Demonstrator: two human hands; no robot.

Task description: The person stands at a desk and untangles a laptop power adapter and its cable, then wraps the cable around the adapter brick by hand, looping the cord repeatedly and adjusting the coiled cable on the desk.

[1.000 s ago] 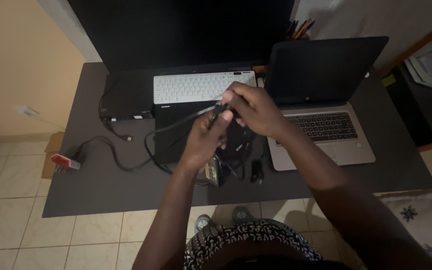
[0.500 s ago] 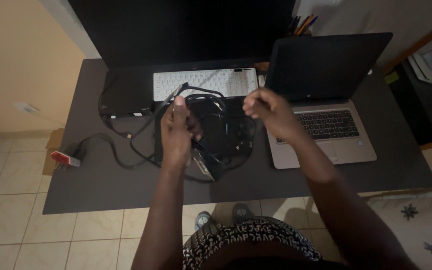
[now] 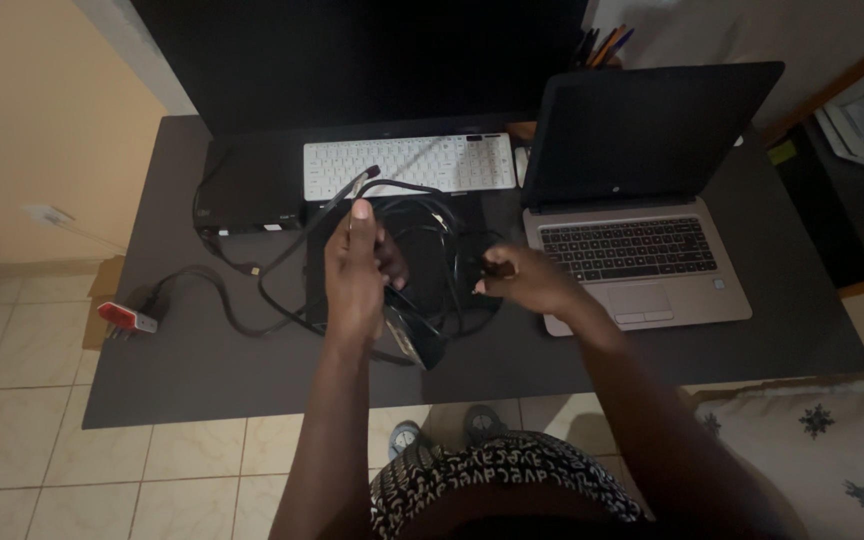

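The left hand [image 3: 357, 265] is closing around a bundle of black cables [image 3: 422, 250], fingers curled tight on the strands and lifting them above the desk, with one plug end [image 3: 372, 172] sticking up past the knuckles toward the keyboard. The right hand [image 3: 527, 282] is pinching a small dark connector [image 3: 497, 268] between thumb and fingertips, at the right edge of the same tangle. The loops are hanging between the two hands and drooping onto the dark desk [image 3: 202, 370]; how many separate cables are in the tangle cannot be told.

Just behind the hands one white keyboard [image 3: 407, 165] is lying flat, and to its left one flat black box [image 3: 247, 195] is sitting with a cable running from it off to one red-and-grey plug strip [image 3: 124, 318] at the desk's left edge. To the right one open laptop [image 3: 642, 250] is standing, its screen dark. One large dark monitor [image 3: 362, 60] is filling the back of the desk, and one cup of pencils [image 3: 602, 45] is peeking up behind the laptop.
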